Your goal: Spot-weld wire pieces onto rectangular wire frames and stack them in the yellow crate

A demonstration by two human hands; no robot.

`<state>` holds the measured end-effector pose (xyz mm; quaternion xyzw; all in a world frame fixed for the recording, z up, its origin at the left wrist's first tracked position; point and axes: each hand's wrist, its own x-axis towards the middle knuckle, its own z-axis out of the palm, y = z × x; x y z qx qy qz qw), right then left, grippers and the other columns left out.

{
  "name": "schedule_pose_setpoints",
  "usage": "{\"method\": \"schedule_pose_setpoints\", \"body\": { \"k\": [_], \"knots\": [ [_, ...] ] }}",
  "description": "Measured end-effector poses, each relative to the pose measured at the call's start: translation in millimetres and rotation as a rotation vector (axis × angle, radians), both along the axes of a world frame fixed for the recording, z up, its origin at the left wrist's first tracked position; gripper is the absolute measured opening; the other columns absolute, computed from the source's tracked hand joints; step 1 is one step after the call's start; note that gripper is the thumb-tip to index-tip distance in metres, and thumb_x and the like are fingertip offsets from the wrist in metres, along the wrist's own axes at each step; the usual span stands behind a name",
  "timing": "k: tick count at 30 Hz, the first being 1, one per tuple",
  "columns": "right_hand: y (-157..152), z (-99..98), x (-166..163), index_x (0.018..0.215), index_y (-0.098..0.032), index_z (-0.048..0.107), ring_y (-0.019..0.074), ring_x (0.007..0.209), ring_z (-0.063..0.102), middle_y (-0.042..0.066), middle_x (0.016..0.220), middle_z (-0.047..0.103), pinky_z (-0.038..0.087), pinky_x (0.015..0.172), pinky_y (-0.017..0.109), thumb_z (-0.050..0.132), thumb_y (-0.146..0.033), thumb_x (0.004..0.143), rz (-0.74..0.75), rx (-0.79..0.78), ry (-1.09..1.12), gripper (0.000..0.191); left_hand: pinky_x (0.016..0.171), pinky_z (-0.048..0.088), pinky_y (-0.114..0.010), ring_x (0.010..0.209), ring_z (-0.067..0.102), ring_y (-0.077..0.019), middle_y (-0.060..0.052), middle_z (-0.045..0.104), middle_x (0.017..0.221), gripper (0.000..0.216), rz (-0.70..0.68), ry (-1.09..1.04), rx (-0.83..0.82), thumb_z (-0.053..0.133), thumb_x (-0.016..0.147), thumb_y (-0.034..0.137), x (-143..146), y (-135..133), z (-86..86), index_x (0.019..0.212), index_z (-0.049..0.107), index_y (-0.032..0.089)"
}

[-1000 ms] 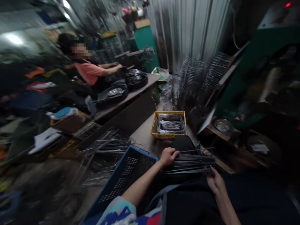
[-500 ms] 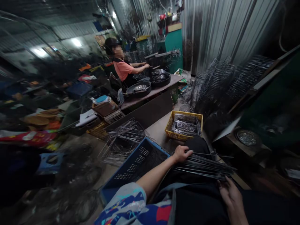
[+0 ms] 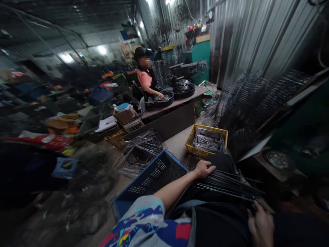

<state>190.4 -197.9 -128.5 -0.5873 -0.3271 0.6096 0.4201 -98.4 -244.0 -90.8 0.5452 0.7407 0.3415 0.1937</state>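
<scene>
A loose bundle of thin metal wire rods [image 3: 228, 183] lies across my dark-clad lap. My left hand [image 3: 204, 169] is closed over the left end of these rods, thumb pointing right. Below their right ends is my right hand [image 3: 261, 221], its fingers curled in. Dim light and blur hide whether a rod end sits between those fingers. To the left of my lap stands a blue perforated plastic crate [image 3: 146, 180]. In front of my knee, a yellow basket [image 3: 189, 147] holds many bent wire pieces [image 3: 208, 140].
Bent wire frames [image 3: 141, 149] are heaped beyond the blue crate. A co-worker [image 3: 145, 77] sits at a bench [image 3: 177, 103] with black round trays. Stacked wire coils [image 3: 239, 92] line the right wall. A machine part with a round dish [image 3: 277, 160] stands at right.
The view has shifted, so most things appear further right. My right hand has moved down, away from the rod ends. The co-worker's hand has come down to the nearer black tray.
</scene>
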Motion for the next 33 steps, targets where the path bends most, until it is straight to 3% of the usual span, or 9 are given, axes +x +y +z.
{"method": "schedule_pose_setpoints", "body": {
  "k": [3,6,9,13,15,18,22,26,33],
  "knots": [
    [-3,16.6,-12,0.087,-0.023,0.058,0.0193,0.084,0.063,0.0,0.092,0.063,0.054,0.059,0.026,0.078,-0.04,0.056,-0.087,0.041,-0.016,0.041,0.054,0.022,-0.028,0.053,0.03,-0.011,0.006,0.029,0.05,0.046,-0.003,-0.013,0.005,0.054,0.084,0.042,-2,-1,-0.9,0.048,0.037,0.019],
    [-7,28.6,-14,0.091,-0.021,0.059,0.0182,0.091,0.061,0.001,0.098,0.062,0.053,0.063,0.023,0.079,-0.042,0.052,-0.016,0.034,-0.013,0.049,0.053,0.022,-0.028,0.052,0.029,-0.0107,0.006,0.027,0.05,0.046,0.0,-0.017,0.014,0.053,0.084,0.041,-3,-1,-0.6,0.049,0.034,0.02],
    [-6,46.3,-8,0.097,-0.021,0.058,0.0218,0.093,0.062,0.003,0.102,0.063,0.055,0.066,0.028,0.077,-0.049,0.053,0.068,0.045,-0.1,0.056,0.052,0.022,-0.028,0.051,0.028,-0.0103,0.006,0.026,0.049,0.046,0.004,-0.019,0.02,0.053,0.084,0.041,-3,-1,-1.4,0.048,0.033,0.02],
    [22,84.9,10,0.104,-0.022,0.062,0.0266,0.091,0.064,0.007,0.101,0.067,0.054,0.072,0.034,0.07,-0.058,0.062,0.297,0.275,-0.33,0.056,0.052,0.023,-0.028,0.051,0.03,-0.0106,0.006,0.027,0.049,0.045,0.011,-0.034,0.021,0.054,0.083,0.041,-3,-1,-5.0,0.048,0.036,0.019],
    [49,96.0,21,0.102,-0.023,0.065,0.0264,0.079,0.065,0.009,0.095,0.069,0.053,0.067,0.036,0.063,-0.062,0.067,0.369,0.398,-0.502,0.052,0.053,0.023,-0.028,0.051,0.03,-0.0106,0.006,0.026,0.05,0.045,0.011,-0.047,0.023,0.054,0.083,0.042,-4,-1,-6.6,0.049,0.036,0.02],
    [88,86.5,34,0.099,-0.022,0.066,0.0248,0.061,0.061,0.011,0.088,0.069,0.048,0.058,0.039,0.053,-0.061,0.073,0.435,0.512,-0.832,0.049,0.053,0.022,-0.028,0.052,0.029,-0.0106,0.006,0.025,0.05,0.045,0.014,-0.062,0.03,0.054,0.083,0.043,-4,-1,-7.2,0.05,0.035,0.019],
    [106,48.8,33,0.097,-0.021,0.066,0.03,0.075,0.065,0.013,0.094,0.069,0.048,0.064,0.041,0.046,-0.051,0.08,0.621,0.645,-1.173,0.04,0.053,0.021,-0.028,0.052,0.027,-0.0103,0.006,0.023,0.051,0.046,0.029,-0.066,0.03,0.053,0.083,0.045,-3,-1,-6.5,0.05,0.033,0.019],
    [93,30.5,23,0.101,-0.022,0.065,0.0287,0.087,0.067,0.011,0.098,0.07,0.049,0.073,0.038,0.049,-0.047,0.083,0.845,0.712,-1.277,0.035,0.053,0.021,-0.028,0.053,0.026,-0.0102,0.006,0.023,0.052,0.047,0.031,-0.074,0.022,0.053,0.083,0.045,-3,0,-7.5,0.05,0.033,0.019],
    [95,26.6,25,0.101,-0.02,0.066,0.026,0.087,0.067,0.011,0.097,0.07,0.05,0.079,0.035,0.046,-0.044,0.087,0.797,0.733,-1.32,0.034,0.053,0.022,-0.027,0.054,0.027,-0.0102,0.006,0.024,0.052,0.045,0.026,-0.093,0.012,0.053,0.082,0.047,-6,0,-8.9,0.05,0.038,0.018]
  ]
}}
